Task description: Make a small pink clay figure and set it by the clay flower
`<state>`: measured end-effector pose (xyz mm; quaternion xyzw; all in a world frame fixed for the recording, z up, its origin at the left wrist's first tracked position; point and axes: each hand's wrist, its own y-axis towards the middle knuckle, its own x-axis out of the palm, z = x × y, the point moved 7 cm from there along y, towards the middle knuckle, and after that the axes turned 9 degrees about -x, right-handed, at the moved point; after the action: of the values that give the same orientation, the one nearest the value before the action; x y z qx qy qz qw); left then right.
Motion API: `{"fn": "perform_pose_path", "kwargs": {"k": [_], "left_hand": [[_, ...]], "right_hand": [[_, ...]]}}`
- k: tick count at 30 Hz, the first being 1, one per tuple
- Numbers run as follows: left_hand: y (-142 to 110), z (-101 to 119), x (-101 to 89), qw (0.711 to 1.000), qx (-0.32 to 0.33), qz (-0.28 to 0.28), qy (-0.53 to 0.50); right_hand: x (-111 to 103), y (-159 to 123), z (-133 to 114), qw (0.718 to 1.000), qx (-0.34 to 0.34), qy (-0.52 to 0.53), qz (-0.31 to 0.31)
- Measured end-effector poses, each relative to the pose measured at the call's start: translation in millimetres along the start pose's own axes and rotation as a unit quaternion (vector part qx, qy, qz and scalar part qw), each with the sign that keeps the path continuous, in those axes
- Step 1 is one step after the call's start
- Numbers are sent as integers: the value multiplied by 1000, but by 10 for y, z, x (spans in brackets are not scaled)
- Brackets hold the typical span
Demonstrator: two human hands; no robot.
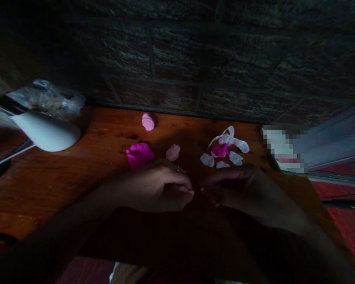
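Note:
My left hand (167, 187) is closed in a pinch over the table, thumb against the curled forefinger. What it holds, if anything, is lost in shadow. Just to its right, my right hand (242, 189) has its fingers drawn together, and I cannot make out anything between them. The two sets of fingertips are close but apart. Behind my left hand lie a magenta petal-like piece (140, 155) and a pale pink petal-like piece (173, 152). A crumpled pink lump (148, 122) sits farther back. Beyond my right hand are several whitish petal-like pieces (236, 158) around a small magenta piece (219, 150).
A white lamp-like object (49, 132) stands at the left on the wooden table (106, 126), with a clear plastic bag (51, 100) behind it. A dark brick-patterned wall (177, 59) closes off the back. At the right edge lies a partly blurred pale box-shaped object (279, 152).

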<state>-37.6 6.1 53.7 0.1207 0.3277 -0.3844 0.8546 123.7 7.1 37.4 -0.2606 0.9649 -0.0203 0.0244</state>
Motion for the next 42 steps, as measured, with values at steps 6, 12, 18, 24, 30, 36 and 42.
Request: {"fn": "perform_pose_path", "kwargs": {"k": [6, 12, 18, 24, 30, 36, 42], "left_hand": [[-64, -153, -4, 993, -34, -102, -38], [-25, -164, 52, 997, -27, -73, 24], [-58, -355, -516, 962, -128, 232, 65], [-54, -649, -468, 944, -201, 262, 4], [-3, -718, -315, 948, -184, 251, -71], [105, -696, -183, 901, -149, 209, -348], [143, -688, -35, 796, -158, 226, -538]], "right_hand": [[-524, -68, -165, 976, -74, -3, 203], [-81, 78, 32, 996, -55, -20, 67], [81, 148, 221, 998, -18, 36, 52], [172, 153, 285, 994, -8, 77, 84], [101, 168, 260, 992, -64, 57, 93], [87, 134, 239, 994, -65, 17, 91], [148, 149, 231, 996, -59, 32, 56]]}}
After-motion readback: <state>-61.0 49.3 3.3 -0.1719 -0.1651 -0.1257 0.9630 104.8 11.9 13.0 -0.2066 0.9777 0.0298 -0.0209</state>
